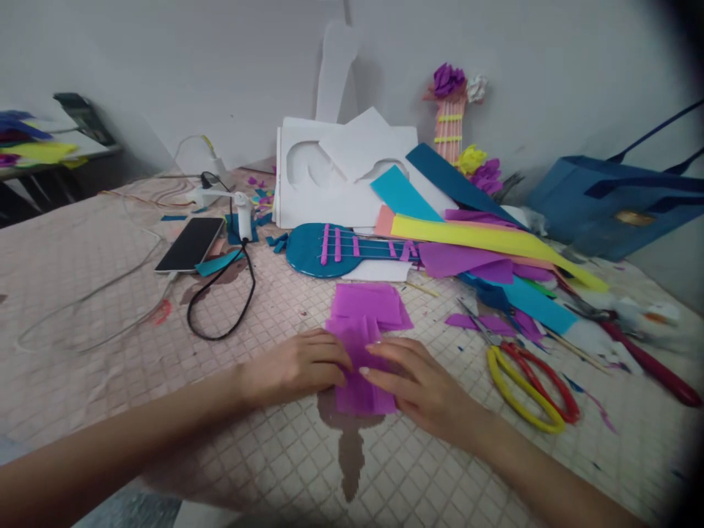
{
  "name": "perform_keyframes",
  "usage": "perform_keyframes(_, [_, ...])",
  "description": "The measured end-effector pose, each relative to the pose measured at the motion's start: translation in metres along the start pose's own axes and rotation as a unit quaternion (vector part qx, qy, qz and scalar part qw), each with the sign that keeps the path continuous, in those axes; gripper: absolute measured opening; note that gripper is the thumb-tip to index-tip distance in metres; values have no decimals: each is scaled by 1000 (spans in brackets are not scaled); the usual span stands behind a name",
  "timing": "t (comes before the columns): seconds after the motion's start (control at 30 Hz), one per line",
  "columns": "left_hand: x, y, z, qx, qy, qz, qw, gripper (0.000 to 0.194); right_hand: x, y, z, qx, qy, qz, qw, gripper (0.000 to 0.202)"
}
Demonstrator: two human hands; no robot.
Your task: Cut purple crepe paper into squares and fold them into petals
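Note:
A folded sheet of purple crepe paper lies on the table in front of me, with creases running lengthwise. My left hand holds its left edge with curled fingers, the thumb hidden beneath. From the other side my right hand grips the right edge, its fingertips bent over the folds. Directly behind, a stack of purple paper pieces partly touches the folded sheet. Farther back rests a small blue paper-covered guitar with purple strips across its strings.
Red-and-yellow scissors and red-handled pliers lie at right. A phone and black cord loop are at left. Behind stand white foam boards, coloured paper strips, a pink flower-topped guitar and a blue bag.

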State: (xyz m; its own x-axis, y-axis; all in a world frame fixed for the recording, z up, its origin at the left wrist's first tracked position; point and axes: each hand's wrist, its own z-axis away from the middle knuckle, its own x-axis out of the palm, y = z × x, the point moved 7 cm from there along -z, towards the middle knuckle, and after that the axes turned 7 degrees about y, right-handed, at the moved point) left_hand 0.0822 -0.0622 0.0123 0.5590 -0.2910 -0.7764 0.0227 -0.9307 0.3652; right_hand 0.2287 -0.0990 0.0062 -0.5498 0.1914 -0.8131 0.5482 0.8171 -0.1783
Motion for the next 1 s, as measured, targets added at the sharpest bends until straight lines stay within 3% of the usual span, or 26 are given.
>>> perform_keyframes(0.23, [-1, -1, 4, 1, -13, 18, 1000, 16, -6, -4, 4, -39, 11, -72, 997, 20])
perform_keyframes(0.43, [-3, -1, 5, -31, -11, 32, 999, 17, -4, 5, 4, 26, -14, -134, 991, 21])
perform_keyframes(0.57, [-3, -6, 5, -84, 9, 87, 993, 14, -3, 13, 1, 75, -18, -195, 978, 17])
perform_keyframes(0.73, [0, -15, 6, -185, 35, 168, 968, 9, 0, 19, -5, 154, -66, -241, 956, 13])
perform_keyframes(1.0, [7, -12, 0, -299, 60, 93, 948, 5, 10, 21, -16, 219, -82, -202, 951, 12])
